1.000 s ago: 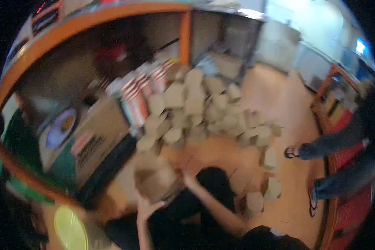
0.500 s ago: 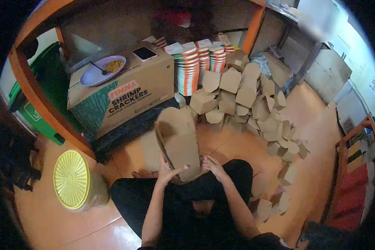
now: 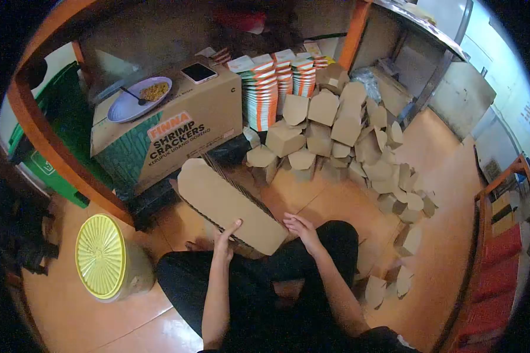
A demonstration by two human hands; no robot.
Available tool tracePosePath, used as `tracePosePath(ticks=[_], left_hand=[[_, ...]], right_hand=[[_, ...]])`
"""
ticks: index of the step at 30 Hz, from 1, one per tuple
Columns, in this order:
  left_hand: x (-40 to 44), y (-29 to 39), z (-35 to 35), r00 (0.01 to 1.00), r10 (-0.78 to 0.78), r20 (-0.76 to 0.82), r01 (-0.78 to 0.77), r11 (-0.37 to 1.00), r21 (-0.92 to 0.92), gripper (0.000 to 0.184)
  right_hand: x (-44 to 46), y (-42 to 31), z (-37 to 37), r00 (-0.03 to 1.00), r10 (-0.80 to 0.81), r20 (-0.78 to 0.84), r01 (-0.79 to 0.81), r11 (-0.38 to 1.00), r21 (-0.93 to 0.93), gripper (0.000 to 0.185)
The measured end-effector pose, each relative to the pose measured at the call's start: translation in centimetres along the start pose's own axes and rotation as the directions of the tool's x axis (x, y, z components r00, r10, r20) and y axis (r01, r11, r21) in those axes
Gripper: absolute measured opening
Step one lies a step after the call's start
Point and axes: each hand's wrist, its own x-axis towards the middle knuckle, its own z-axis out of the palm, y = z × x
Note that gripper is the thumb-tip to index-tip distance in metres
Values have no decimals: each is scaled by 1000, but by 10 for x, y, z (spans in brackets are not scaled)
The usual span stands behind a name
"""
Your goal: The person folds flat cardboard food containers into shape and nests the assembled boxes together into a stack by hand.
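A long brown cardboard piece with dark ridged edges, seemingly several nested boxes [image 3: 227,203], lies tilted above my lap. My left hand [image 3: 226,237] grips its lower edge, thumb on top and the other fingers hidden beneath. Just right of its lower end is my right hand [image 3: 302,230], fingers apart and holding nothing. Beyond them, a heap of folded brown cardboard boxes [image 3: 321,141] spreads over the orange floor. Stacks of flat white and orange cartons [image 3: 258,97] stand behind the heap.
A shrimp crackers carton [image 3: 176,129] bears a plate of food [image 3: 123,109] and a phone [image 3: 199,72]. At the left are a yellow-lidded tub [image 3: 101,256] and a green bin [image 3: 59,167]. Orange shelf posts [image 3: 354,35] rise behind; red crates [image 3: 494,282] stand right.
The cardboard piece has turned and tipped to the left, its open side now facing away. My right hand has come off it. The person's legs seen earlier at the right are out of view.
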Motion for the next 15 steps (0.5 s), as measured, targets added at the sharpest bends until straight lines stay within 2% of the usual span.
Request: tracePosePath(ticks=[2, 5, 6, 8, 9, 12, 13, 14, 15], left_hand=[[7, -9, -7, 999, 17, 34, -16, 1000, -19, 65], [-13, 10, 11, 1000, 5, -5, -5, 1000, 0, 61], [-15, 16, 14, 1000, 9, -25, -9, 1000, 10, 77], [-9, -1, 7, 996, 90, -11, -90, 996, -9, 81], [-11, 0, 10, 994, 108, -12, -107, 993, 42, 85], [-30, 3, 24, 960, 246, 130, -278, 885, 374, 93], [-31, -6, 22, 947, 273, 167, -320, 815, 483, 94], [-32, -12, 21, 933, 296, 205, -360, 728, 584, 95], [-35, -16, 28, 909, 337, 246, -417, 695, 586, 97]], right_hand=[[0, -1, 1, 1000, -7, 10, 7, 1000, 25, 39], [0, 1, 2, 996, -89, 28, 88, 995, 40, 37], [-4, 0, -1, 992, -126, 20, 125, 992, 36, 36], [-15, -8, -6, 984, -176, -20, 177, 976, 123, 32], [-26, -18, -10, 980, -196, -40, 200, 967, 157, 30], [-67, -56, -55, 967, -189, -171, 121, 930, -346, 28], [-72, -52, -81, 929, -282, -239, 142, 869, -474, 25], [-88, -73, -100, 914, -189, -358, -42, 835, -548, 28], [-99, -68, -129, 837, -332, -434, -81, 710, -700, 30]])
